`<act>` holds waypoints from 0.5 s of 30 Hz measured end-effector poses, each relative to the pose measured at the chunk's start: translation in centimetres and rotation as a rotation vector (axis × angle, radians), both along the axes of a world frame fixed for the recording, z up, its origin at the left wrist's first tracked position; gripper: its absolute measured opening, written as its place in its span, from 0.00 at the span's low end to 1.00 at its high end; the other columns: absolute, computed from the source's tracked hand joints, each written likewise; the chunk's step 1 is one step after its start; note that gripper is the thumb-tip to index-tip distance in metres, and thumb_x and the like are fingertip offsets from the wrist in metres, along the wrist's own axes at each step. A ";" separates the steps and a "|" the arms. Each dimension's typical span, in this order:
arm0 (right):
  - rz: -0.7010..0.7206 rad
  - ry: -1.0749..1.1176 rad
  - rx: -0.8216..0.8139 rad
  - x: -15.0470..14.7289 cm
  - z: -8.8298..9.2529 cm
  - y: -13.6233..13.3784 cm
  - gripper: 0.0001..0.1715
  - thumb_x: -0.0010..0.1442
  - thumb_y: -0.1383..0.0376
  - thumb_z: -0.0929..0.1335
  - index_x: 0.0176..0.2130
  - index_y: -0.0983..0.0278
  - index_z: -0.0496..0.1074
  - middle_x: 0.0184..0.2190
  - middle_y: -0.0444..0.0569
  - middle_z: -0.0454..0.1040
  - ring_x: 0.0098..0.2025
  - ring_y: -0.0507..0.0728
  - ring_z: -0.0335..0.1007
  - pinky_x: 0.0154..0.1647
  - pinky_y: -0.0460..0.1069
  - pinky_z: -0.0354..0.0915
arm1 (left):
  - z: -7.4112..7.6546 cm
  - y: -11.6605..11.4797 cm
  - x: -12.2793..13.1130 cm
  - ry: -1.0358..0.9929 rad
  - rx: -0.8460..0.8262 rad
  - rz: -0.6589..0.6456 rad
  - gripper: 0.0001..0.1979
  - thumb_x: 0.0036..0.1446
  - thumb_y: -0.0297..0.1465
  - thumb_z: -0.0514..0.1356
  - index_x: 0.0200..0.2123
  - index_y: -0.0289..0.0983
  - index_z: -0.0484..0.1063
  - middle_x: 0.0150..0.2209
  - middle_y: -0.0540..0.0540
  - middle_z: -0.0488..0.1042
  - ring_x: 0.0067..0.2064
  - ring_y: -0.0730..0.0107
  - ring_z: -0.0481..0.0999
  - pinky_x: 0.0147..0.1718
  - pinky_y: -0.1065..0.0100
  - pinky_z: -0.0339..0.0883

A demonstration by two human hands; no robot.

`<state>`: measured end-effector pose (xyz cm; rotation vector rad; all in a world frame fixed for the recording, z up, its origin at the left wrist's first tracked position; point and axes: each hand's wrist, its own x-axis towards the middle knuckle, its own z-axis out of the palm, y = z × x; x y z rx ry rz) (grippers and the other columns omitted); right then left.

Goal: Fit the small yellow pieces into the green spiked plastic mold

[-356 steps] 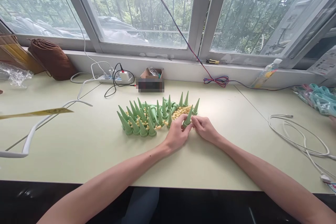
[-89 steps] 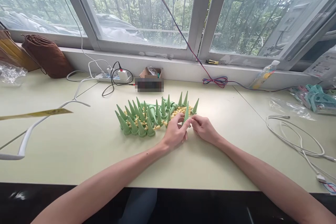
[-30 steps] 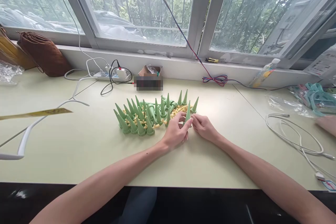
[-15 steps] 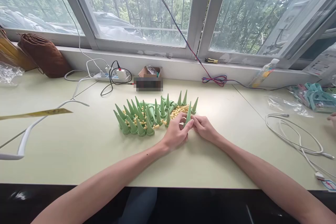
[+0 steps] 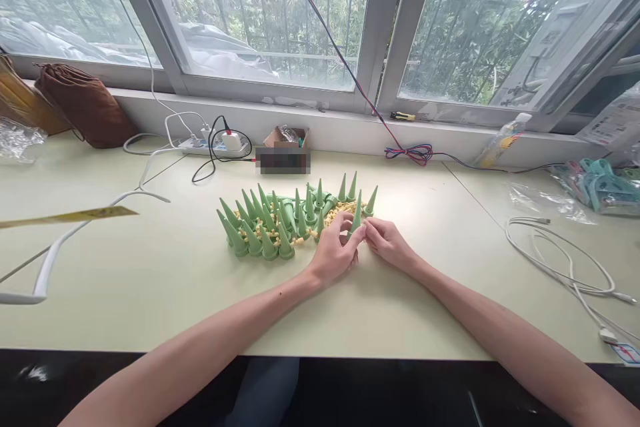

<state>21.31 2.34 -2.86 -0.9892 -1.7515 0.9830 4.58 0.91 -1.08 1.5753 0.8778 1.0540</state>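
Green plastic cone [image 5: 356, 215], smooth and pointed, upright in the fingertip pinch of left hand [image 5: 334, 255] and right hand [image 5: 391, 247]

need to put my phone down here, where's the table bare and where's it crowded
Bare table lies between the white cable on the left and the green cones; another patch between the right hand and the coiled cord. Crowded: the cone pile, where the left hand pinches one cone, and the sill side's power strip.

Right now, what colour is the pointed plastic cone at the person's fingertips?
The cone is light green, head view.
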 end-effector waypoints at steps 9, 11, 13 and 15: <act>0.024 0.003 -0.025 0.3 -0.2 0.0 0.24 0.67 0.50 0.62 0.26 0.62 0.59 0.18 0.38 0.54 0.19 0.48 0.48 0.20 0.46 0.47 | -0.2 0.1 0.0 0.006 -0.001 0.024 0.17 0.63 0.46 0.57 0.43 0.39 0.60 0.35 0.48 0.71 0.16 0.78 0.70 0.11 0.74 0.62; 0.018 -0.004 -0.019 0.2 -0.2 0.1 0.25 0.67 0.50 0.62 0.26 0.62 0.59 0.18 0.38 0.54 0.20 0.48 0.48 0.20 0.46 0.47 | -0.2 0.1 0.0 0.007 0.009 0.017 0.17 0.63 0.46 0.57 0.43 0.39 0.60 0.34 0.48 0.71 0.16 0.78 0.70 0.11 0.74 0.62; 0.017 -0.002 -0.017 0.2 -0.3 0.1 0.25 0.67 0.50 0.62 0.26 0.63 0.59 0.18 0.38 0.54 0.20 0.48 0.48 0.20 0.46 0.47 | -0.2 0.1 0.0 0.011 0.017 0.018 0.17 0.63 0.46 0.57 0.43 0.39 0.60 0.34 0.48 0.70 0.17 0.78 0.70 0.12 0.74 0.63; 0.020 0.005 -0.016 0.2 -0.2 0.1 0.25 0.67 0.50 0.62 0.25 0.63 0.59 0.18 0.38 0.54 0.20 0.48 0.48 0.20 0.46 0.47 | -0.2 0.1 0.0 0.019 0.022 0.023 0.17 0.63 0.46 0.57 0.43 0.39 0.60 0.34 0.48 0.71 0.17 0.78 0.70 0.13 0.74 0.63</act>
